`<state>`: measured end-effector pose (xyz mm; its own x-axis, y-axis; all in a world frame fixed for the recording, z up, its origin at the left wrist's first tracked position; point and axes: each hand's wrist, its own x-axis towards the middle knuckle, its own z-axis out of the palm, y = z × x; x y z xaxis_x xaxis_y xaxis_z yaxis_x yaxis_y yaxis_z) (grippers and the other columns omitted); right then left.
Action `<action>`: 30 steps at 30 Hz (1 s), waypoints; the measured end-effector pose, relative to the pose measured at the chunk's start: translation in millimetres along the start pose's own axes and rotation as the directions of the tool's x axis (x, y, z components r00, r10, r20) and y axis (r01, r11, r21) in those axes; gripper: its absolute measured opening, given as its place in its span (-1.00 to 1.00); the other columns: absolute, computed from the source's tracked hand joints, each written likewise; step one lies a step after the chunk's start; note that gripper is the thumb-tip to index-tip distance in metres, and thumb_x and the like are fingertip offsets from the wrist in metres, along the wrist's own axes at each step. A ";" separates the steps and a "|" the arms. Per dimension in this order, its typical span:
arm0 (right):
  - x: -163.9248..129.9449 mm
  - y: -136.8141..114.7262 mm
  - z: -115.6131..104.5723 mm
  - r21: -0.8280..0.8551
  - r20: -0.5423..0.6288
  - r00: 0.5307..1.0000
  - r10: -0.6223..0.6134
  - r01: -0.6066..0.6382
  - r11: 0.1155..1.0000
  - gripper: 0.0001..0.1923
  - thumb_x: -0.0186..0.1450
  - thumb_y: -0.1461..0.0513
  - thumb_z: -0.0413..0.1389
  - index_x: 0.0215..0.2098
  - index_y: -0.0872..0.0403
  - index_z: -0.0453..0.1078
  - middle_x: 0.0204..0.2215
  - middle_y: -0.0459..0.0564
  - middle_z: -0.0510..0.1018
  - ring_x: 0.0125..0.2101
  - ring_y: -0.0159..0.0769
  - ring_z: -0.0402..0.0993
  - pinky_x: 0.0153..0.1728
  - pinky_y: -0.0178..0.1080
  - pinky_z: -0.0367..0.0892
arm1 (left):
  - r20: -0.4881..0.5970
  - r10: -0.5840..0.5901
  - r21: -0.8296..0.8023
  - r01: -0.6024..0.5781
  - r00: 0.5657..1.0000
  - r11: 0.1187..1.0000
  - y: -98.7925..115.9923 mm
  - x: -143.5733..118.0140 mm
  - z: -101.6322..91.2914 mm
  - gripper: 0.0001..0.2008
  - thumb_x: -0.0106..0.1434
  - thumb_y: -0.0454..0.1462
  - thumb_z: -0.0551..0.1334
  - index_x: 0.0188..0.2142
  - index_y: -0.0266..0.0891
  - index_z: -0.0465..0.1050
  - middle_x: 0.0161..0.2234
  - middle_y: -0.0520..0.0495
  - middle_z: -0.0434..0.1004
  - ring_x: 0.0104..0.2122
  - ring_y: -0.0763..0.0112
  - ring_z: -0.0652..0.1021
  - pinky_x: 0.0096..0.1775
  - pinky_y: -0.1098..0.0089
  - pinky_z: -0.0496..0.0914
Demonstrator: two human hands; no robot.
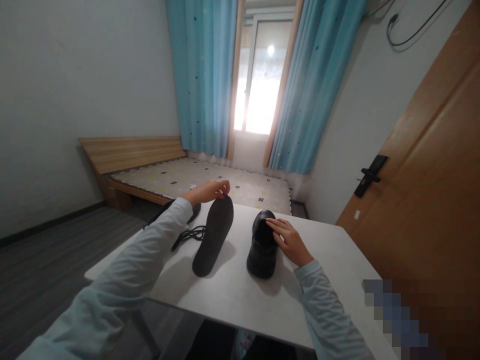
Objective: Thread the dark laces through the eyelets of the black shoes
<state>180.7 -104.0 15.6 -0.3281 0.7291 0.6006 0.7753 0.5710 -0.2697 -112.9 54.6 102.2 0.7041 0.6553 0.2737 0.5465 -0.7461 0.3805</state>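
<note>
A dark insole [213,235] hangs by its far end from my left hand [213,191], whose fingers pinch it above the table. To the right, a black shoe [261,255] stands upright with its heel toward me. My right hand [288,239] rests against the shoe's right side, fingers extended over its opening and hiding part of it. Black shoelaces [191,235] lie left of the insole. Behind my left wrist, a dark object [195,212] is partly covered by my sleeve, and I cannot make out its kind.
The shoe stands on a white table [232,305]. Beyond its far edge is a bed with a patterned mattress [247,192] and a wooden headboard [135,150]. A wooden door [423,165] with a black handle [370,175] is close on the right. Blue curtains [204,75] frame the window.
</note>
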 end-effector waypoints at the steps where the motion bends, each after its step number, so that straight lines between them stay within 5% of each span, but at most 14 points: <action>1: -0.2 0.3 0.0 0.002 0.000 1.000 0.001 -0.001 1.000 -0.55 0.26 0.33 -0.08 0.08 -0.03 0.33 0.05 -0.05 0.42 0.03 -0.16 0.27 0.08 0.06 0.20 | -0.011 0.024 -0.055 -0.025 1.000 0.998 6.1 1.5 -5.1 -0.84 0.10 -0.36 0.16 -0.27 -0.26 0.30 -0.31 -0.01 0.49 -0.32 0.47 0.47 -0.29 0.48 0.33; 7: 0.3 -1.4 -2.1 0.024 -0.001 1.000 0.017 -0.017 1.000 -0.54 0.24 0.35 -0.08 0.08 -0.03 0.33 0.03 -0.04 0.44 0.01 -0.17 0.29 0.06 0.02 0.22 | -0.018 0.173 -0.412 -0.165 0.985 0.896 49.8 14.4 -13.0 -0.83 0.09 -0.32 0.22 -0.33 -0.28 0.24 -0.35 0.01 0.43 -0.34 0.50 0.47 -0.28 0.45 0.35; 13: 2.1 -4.6 -3.5 0.061 -0.012 1.000 0.024 -0.023 0.998 -0.56 0.23 0.36 -0.07 0.02 -0.06 0.38 0.00 -0.05 0.46 -0.04 -0.17 0.33 0.00 -0.01 0.27 | -0.075 0.226 -0.570 -0.228 0.971 0.790 85.6 29.4 14.0 -0.83 0.05 -0.36 0.25 -0.41 -0.29 0.22 -0.38 0.02 0.42 -0.32 0.49 0.48 -0.30 0.48 0.35; 18: 3.7 -1.6 -2.0 0.148 -0.011 0.998 0.055 -0.052 0.988 -0.66 0.25 0.31 -0.05 -0.10 -0.04 0.47 -0.08 -0.02 0.51 -0.15 -0.16 0.36 -0.11 -0.06 0.31 | -0.103 0.260 -0.416 -0.279 0.960 0.865 100.6 30.1 44.7 -0.90 0.08 -0.42 0.18 -0.52 -0.31 0.28 -0.43 -0.01 0.48 -0.37 0.50 0.49 -0.32 0.51 0.34; 23: 3.9 2.3 -1.9 0.283 0.000 0.989 0.146 -0.140 0.949 -0.65 0.29 0.22 -0.08 -0.05 -0.06 0.44 -0.01 -0.04 0.48 -0.02 -0.17 0.33 0.03 -0.03 0.21 | 0.026 0.374 -0.106 -0.369 0.927 0.923 111.0 20.2 62.9 -0.78 0.06 -0.53 0.09 -0.47 -0.26 0.45 -0.48 0.06 0.51 -0.43 0.54 0.48 -0.33 0.56 0.29; 30: 4.3 -0.4 -6.3 0.454 0.004 0.979 0.205 -0.184 0.872 -0.59 0.33 0.15 -0.18 -0.03 -0.02 0.44 0.00 -0.04 0.47 0.05 -0.19 0.30 0.11 -0.01 0.13 | 0.181 0.383 0.153 -0.411 0.906 0.899 120.9 12.5 76.2 -0.78 0.10 -0.48 0.17 -0.44 -0.17 0.54 -0.36 0.00 0.56 -0.34 0.44 0.51 -0.32 0.52 0.30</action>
<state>182.3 -103.5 23.1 -0.1649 0.8322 0.5294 0.4918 0.5346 -0.6872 -3.5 -36.5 84.3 0.9291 0.2865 0.2338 0.2715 -0.9578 0.0947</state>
